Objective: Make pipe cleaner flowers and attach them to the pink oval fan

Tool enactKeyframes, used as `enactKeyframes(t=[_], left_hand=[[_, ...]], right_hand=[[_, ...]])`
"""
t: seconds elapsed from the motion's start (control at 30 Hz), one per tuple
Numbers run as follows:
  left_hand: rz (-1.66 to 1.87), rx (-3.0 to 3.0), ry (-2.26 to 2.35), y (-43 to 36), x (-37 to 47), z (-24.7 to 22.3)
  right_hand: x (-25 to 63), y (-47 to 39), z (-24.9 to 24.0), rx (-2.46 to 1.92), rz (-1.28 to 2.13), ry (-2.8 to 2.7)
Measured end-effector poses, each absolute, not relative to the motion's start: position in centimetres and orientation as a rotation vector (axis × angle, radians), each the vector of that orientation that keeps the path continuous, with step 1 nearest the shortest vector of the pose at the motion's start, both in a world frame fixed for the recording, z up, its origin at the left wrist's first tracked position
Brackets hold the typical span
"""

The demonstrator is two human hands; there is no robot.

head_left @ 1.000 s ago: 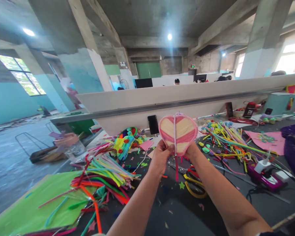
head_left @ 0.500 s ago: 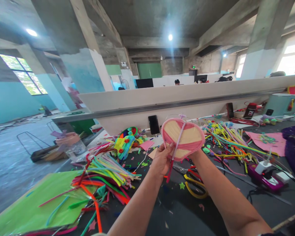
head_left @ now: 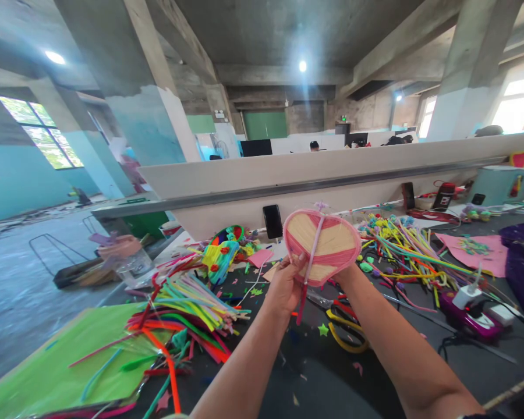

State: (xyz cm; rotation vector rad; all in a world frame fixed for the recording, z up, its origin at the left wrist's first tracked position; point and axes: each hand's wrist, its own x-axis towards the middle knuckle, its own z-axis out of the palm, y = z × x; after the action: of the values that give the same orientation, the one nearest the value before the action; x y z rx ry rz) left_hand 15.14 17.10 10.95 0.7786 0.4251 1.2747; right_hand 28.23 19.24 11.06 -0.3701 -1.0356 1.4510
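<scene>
A heart-shaped craft piece (head_left: 332, 238), striped pink and cream with a pink rim, is held up above the dark table. Down its middle runs a pale lilac pipe cleaner (head_left: 315, 244), and a darker pink stem (head_left: 302, 305) hangs below. My left hand (head_left: 288, 282) is closed on the lower left edge, its thumb on the front near the strip. Behind the lower right side lies my right hand (head_left: 346, 274), its fingers hidden by the heart. Yellow-handled scissors (head_left: 349, 334) rest on the table between my forearms.
Bundles of pipe cleaners lie left (head_left: 201, 302) and right (head_left: 402, 244). A green sheet (head_left: 70, 355) covers the left front. A phone (head_left: 272, 222) leans on the low partition (head_left: 332, 169). Right are a purple power strip (head_left: 471, 317), a pink sheet (head_left: 493, 262) and a kettle (head_left: 500, 185).
The heart and both hands have shifted very slightly to the left. The hold of my left hand looks the same.
</scene>
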Motion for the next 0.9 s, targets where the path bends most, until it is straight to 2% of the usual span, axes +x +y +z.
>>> enactKeyframes(t=[0.1, 0.33, 0.53, 0.9], left_hand=[[1.316, 0.822, 0.471, 17.5, 14.6, 11.0], [1.362, 0.999, 0.506, 18.2, 13.3, 11.7], [1.37, 1.019, 0.545, 18.6, 13.1, 11.4], [1.224, 0.927, 0.56, 18.6, 12.1, 12.2]], right_hand=[[29.5, 19.4, 11.8, -0.409, 1.4, -1.051], [33.6, 18.8, 14.6, -0.436, 1.003, -0.936], [33.0, 16.4, 15.8, -0.571, 0.882, -1.219], [33.5, 15.5, 16.4, -0.661, 0.989, -1.308]])
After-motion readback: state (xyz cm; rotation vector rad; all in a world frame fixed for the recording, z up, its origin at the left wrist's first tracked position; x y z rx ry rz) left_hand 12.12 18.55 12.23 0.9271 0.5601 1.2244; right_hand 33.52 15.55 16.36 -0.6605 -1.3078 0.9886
